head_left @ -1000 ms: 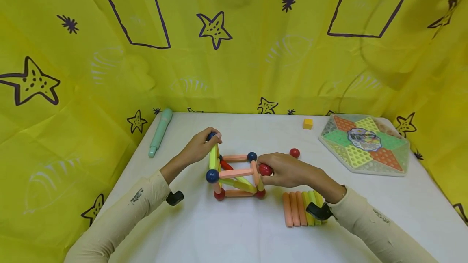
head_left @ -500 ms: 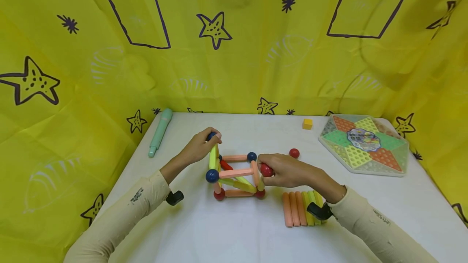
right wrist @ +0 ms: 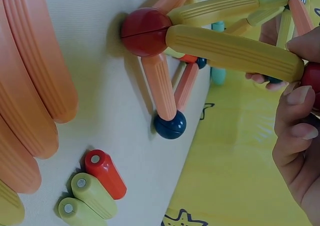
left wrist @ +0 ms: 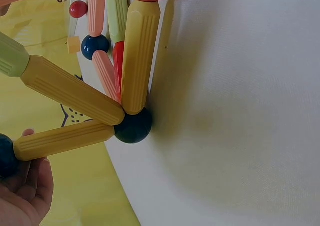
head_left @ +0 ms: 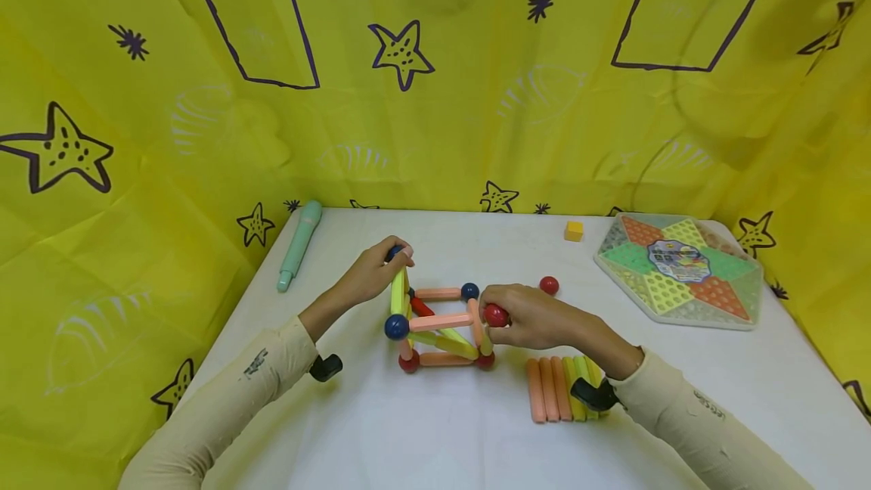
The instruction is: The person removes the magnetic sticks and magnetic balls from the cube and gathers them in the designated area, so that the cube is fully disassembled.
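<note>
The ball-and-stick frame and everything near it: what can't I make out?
Head view: the left hand covers part of a glossy dark-blue ball it grips.
Right wrist view: the picture's edge crops the right hand's glossy red ball.
Head view: the black wrist device partly hides the row of pink and yellow-green sticks.
Head view: lettering on the multicoloured hexagonal board's oval label is too small to read.

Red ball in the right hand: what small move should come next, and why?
I'd probably nudge the red ball toward the end of the upper peach rod, with the left hand steadying the blue ball it grips. The red ball meets the yellow rod, but the right hand hides whether the peach rod touches it.
</note>
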`<state>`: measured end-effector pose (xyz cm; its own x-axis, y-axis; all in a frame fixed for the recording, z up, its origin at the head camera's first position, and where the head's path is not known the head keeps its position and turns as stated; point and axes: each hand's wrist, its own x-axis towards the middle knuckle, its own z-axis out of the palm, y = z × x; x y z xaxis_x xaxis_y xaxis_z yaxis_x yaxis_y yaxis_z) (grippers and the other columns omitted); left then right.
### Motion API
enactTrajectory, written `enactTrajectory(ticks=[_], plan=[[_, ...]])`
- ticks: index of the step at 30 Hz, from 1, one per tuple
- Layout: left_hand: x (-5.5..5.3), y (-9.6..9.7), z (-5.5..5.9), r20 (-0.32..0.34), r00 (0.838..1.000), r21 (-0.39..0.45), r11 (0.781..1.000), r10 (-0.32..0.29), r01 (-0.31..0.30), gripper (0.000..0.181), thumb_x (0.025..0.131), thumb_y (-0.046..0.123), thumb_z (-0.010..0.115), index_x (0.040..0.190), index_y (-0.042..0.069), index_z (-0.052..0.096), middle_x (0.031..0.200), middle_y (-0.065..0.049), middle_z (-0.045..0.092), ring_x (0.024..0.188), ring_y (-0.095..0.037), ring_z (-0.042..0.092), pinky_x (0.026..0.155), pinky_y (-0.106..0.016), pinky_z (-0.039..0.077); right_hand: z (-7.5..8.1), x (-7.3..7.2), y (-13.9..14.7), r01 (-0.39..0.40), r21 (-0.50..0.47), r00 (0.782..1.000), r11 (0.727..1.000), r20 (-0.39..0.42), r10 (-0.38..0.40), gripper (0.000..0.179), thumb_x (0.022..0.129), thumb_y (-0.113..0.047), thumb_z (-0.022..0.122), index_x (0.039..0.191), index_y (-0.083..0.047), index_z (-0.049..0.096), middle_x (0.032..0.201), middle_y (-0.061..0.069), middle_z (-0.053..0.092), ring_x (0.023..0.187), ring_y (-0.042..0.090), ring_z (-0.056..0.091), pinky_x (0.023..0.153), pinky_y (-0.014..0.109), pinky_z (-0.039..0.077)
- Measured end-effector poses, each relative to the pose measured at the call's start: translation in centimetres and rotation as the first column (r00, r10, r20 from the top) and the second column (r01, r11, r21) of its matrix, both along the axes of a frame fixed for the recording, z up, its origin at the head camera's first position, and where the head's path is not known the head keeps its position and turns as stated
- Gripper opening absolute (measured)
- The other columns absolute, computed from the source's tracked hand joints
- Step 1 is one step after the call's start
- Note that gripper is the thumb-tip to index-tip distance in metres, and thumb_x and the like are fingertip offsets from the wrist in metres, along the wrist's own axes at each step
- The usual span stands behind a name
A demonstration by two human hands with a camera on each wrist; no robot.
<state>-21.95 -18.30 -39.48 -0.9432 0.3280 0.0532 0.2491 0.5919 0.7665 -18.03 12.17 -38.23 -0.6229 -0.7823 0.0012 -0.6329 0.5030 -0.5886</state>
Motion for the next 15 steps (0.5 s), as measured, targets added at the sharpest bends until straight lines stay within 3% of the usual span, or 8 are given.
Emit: enactTrajectory(ticks=[15], plan=[[-0.04,-0.11,-0.11,-0.002,1.000,0.002,1.000,0.007,-0.007,0.036,0.109,0.037,0.042,0.122,0.006,0.055,0.116,-0.018,0.069,0.105,-0.027,0.064,0.089,-0.041,0.052,0.00,0.06,0.29,0.012,-0.031,1.000,0.999,0.026,-0.011,0.008,0.090,-0.013,0.067,0.098,-0.014,0.065,0.083,-0.006,0.060,0.069,0.007,0.054,0.056,0.020,0.049]])
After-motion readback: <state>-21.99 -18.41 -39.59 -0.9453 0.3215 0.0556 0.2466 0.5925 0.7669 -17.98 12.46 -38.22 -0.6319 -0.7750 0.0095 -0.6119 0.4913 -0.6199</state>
